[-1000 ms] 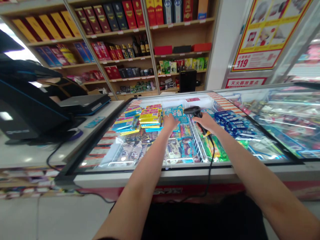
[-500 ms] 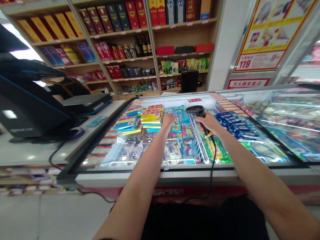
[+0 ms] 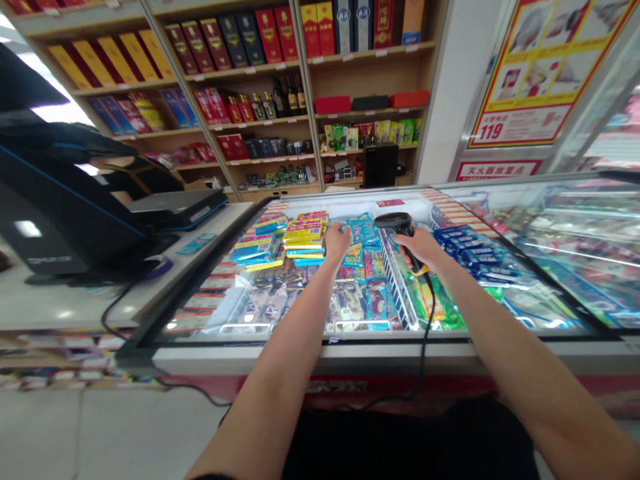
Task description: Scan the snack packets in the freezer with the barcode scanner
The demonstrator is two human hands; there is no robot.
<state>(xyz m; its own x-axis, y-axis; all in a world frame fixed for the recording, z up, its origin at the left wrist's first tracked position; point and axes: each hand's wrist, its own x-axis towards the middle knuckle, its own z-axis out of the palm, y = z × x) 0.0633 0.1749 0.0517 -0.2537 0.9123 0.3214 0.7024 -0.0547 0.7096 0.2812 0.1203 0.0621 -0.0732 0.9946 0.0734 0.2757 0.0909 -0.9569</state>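
My right hand [image 3: 419,245] is wrapped round the grip of a black barcode scanner [image 3: 393,221]. Its head points left and a black cable [image 3: 425,347] hangs from the handle. My left hand [image 3: 339,241] is closed at the edge of a light blue packet [image 3: 363,229], with a bit of blue between thumb and fingers. More blue packets lie just right of that hand. Left of it are stacked yellow and blue packets [image 3: 303,235]. All of these lie on or behind the glass of a chest freezer [image 3: 215,357]; which side of the glass is hard to tell.
Dark blue packets [image 3: 473,250] lie to the right. A white wire divider [image 3: 395,283] runs inside the freezer. On the left counter [image 3: 120,307] stand a black checkout machine [image 3: 65,220] and a flat scale [image 3: 177,205]. Behind are shelves of boxes and a person's arm.
My left hand's fingers have curled in from a more spread pose over the blue packets. The scanner stays in my right hand, and the view has shifted slightly.
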